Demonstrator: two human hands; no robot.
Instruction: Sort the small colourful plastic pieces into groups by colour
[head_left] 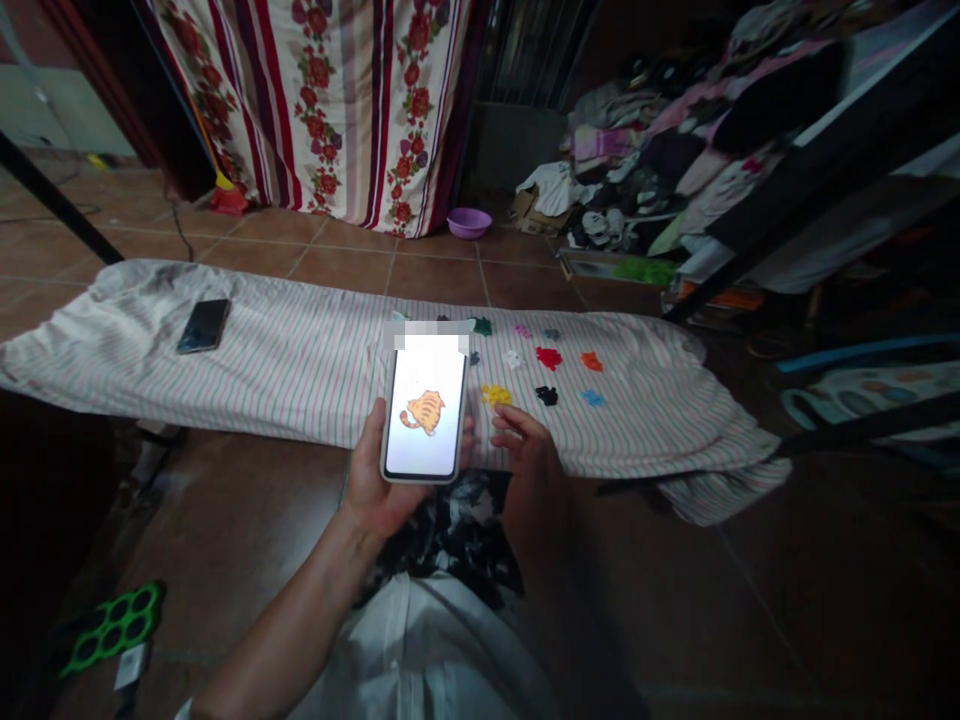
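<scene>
My left hand (376,480) is wrapped round a smartphone (424,410), held upright with its lit screen towards me. On the white screen is an orange striped cat picture; a blurred band covers the phone's top. Just right of the phone, my right hand (529,455) hovers with fingers loosely bent and apart, holding nothing I can see. Near its fingertips lies a pile of small yellow pieces (496,394). Beyond are small piles of black pieces (547,395), red pieces (549,357), blue pieces (593,397), orange pieces (592,361) and white pieces (513,358).
A striped cloth (300,370) covers the long low surface before me. A second phone (204,326) lies at its left. Behind stand a purple basin (469,223), a floral curtain (322,110) and heaped clothes (645,150). A green plastic object (116,625) is at lower left.
</scene>
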